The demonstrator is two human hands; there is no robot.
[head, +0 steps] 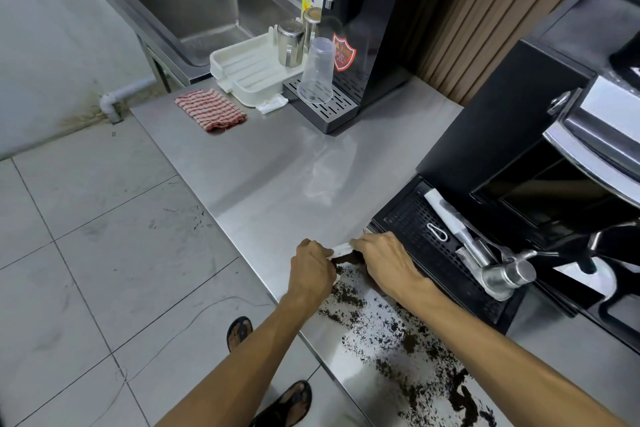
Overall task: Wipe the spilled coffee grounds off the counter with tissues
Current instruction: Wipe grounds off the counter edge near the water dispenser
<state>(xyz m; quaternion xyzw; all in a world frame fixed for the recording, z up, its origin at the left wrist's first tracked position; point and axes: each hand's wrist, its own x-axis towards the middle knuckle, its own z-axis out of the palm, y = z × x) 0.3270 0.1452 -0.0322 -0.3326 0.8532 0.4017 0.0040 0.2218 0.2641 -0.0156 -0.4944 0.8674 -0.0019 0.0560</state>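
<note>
Head view. The left hand (311, 270) had its fingers curled inward, pinching the left end of a white tissue (341, 249). The right hand (384, 260) lay knuckles-up with its fingers bent down over the tissue's right end, gripping it. The fingertips of both hands were hidden beneath the hands. The tissue was stretched as a narrow strip between the two hands, low over the steel counter (277, 166); whether it touched the surface could not be determined.

The coffee grounds (398, 333) lay scattered on the counter from just under the tissue toward the viewer, between the two forearms, thickest near the bottom edge of the frame. A small dark heap sat directly below the tissue.

Just right of the right hand stood the black drip tray (415, 229) of the coffee machine, with a metal portafilter (502, 274) lying on it.

Well apart, at the far end of the counter, were a red checked cloth (211, 109), a crumpled white tissue wad (272, 104), a white draining rack (249, 69) holding steel cups (291, 43), and an upturned clear plastic cup (317, 71) on the grille of a black dispenser (363, 10). A sink (194, 10) adjoined the counter beyond.
</note>
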